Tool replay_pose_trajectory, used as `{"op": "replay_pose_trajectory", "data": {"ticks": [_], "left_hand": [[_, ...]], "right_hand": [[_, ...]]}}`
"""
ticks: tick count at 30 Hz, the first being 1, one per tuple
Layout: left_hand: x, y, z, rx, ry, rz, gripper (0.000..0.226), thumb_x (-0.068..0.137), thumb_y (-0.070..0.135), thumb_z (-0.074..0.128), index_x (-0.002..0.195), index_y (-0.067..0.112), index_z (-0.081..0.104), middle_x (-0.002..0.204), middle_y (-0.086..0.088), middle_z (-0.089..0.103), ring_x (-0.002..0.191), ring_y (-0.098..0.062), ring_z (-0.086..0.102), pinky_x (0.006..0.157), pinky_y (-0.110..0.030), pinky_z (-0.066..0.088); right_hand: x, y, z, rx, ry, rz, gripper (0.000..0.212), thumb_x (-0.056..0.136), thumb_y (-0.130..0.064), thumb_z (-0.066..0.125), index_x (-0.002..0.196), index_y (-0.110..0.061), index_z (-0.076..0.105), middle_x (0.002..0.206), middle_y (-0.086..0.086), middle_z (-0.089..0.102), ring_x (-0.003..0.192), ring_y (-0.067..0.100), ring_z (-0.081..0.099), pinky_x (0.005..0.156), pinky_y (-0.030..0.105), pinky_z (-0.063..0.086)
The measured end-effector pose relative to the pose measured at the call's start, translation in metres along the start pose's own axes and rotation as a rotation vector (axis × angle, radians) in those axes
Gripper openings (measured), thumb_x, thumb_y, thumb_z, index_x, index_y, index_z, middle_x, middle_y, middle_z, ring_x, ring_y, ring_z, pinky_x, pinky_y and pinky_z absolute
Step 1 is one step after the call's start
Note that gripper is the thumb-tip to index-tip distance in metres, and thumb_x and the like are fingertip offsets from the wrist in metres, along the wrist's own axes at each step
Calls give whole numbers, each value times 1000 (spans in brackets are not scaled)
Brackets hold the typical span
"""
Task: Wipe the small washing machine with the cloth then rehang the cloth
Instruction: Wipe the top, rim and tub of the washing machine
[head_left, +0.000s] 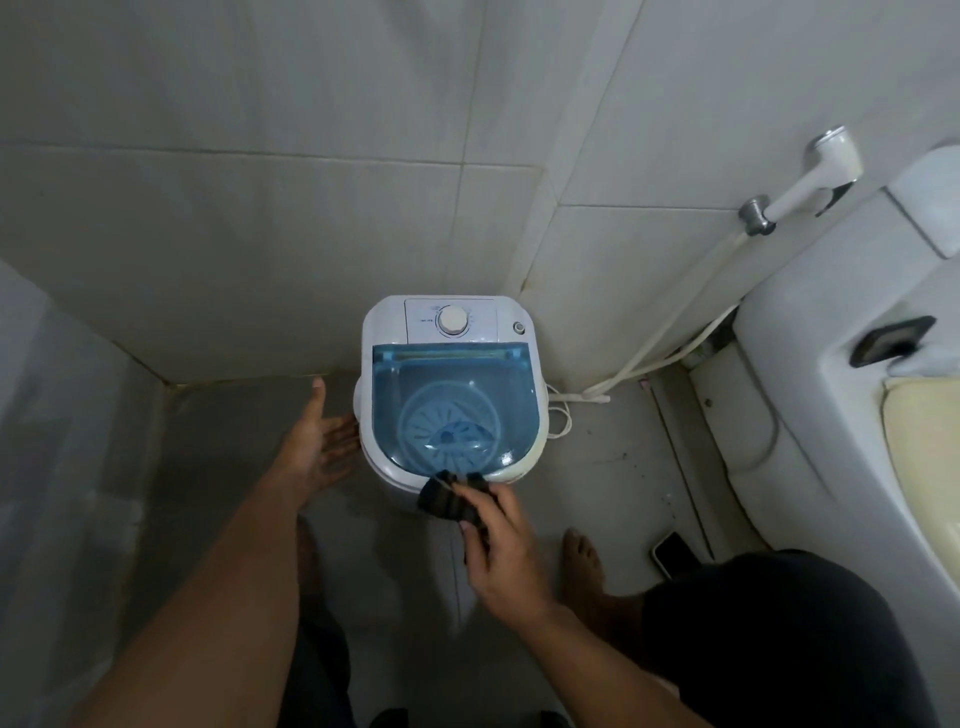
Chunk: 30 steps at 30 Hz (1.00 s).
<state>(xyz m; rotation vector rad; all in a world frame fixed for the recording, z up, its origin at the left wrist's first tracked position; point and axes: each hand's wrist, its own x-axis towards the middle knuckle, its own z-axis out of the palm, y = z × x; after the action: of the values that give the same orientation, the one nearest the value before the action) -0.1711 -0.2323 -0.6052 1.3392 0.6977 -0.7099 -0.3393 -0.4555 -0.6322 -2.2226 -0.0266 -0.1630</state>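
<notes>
The small white washing machine (451, 317) stands on the floor in the tiled corner, with a clear blue lid (452, 400) and a round dial on its back panel. My right hand (506, 545) grips a dark cloth (449, 500) and holds it against the machine's front rim. My left hand (319, 441) is open, palm turned toward the machine's left side, fingertips close to or touching it.
A white toilet (831, 405) fills the right side, with a spray hose (810, 179) mounted on the wall beside it. A phone (675, 553) lies on the floor near my right foot (584, 566). A white cord (563, 415) trails behind the machine. Tiled walls close in at the back and left.
</notes>
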Motion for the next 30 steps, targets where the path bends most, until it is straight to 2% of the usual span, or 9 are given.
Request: {"op": "replay_pose_trajectory", "data": {"ticks": [3,6,8,11,15,18,22,25,30], "left_hand": [[-2,-1,-1,7,0,-4,90,82,89,33,123,15,64,117,-3,70,120,-23,62,114,-49,39],[-8,-1,1,5,-5,-1,88,85,87,32,127,15,62,117,-3,68,121,-22,60,115,-49,38],[-10,0,2,14,-13,9,89,85,86,31,128,15,62,116,-2,67,120,-21,59,115,-50,37],[-7,0,1,25,-8,9,99,82,89,32,137,11,59,120,-3,66,120,-21,60,115,-50,38],[-5,-1,0,30,-19,11,102,82,89,31,140,10,56,125,-5,65,121,-22,59,115,-49,38],[-4,-1,0,16,-15,9,101,82,89,33,139,10,58,128,-6,66,120,-23,60,114,-50,39],[-7,-1,0,5,-21,12,99,84,87,32,141,9,56,126,-7,65,121,-23,59,115,-50,38],[-9,0,0,19,-32,18,102,83,88,31,143,9,54,126,-6,64,121,-23,58,114,-50,39],[-7,-1,0,14,-16,16,102,82,89,33,141,9,56,118,-3,66,118,-22,60,114,-50,38]], "right_hand": [[31,7,-26,55,254,158,53,96,-12,56,148,-22,48,136,1,51,128,16,54,110,30,43],[67,41,-57,-98,348,352,54,95,-13,57,148,-21,48,128,9,53,122,26,54,106,36,44],[74,52,-61,-291,247,438,48,94,-17,55,141,-25,55,120,12,54,113,35,55,99,42,49],[65,42,-46,-518,0,308,48,91,-26,48,139,-32,55,123,8,54,108,34,54,91,48,54],[56,5,-24,-349,-418,-11,48,94,-25,49,142,-31,54,123,6,53,115,30,55,102,41,49],[78,4,-47,-148,-220,48,45,95,-12,55,139,-23,61,118,7,57,113,24,58,106,32,45],[98,41,-87,-216,110,324,42,97,-11,56,137,-23,61,118,11,56,109,28,61,101,25,41],[76,55,-69,-273,121,405,44,96,-15,57,139,-24,59,118,11,54,107,33,62,100,35,49],[18,32,-11,-366,124,275,53,89,-20,55,141,-31,56,118,8,54,101,30,57,87,44,54]]}}
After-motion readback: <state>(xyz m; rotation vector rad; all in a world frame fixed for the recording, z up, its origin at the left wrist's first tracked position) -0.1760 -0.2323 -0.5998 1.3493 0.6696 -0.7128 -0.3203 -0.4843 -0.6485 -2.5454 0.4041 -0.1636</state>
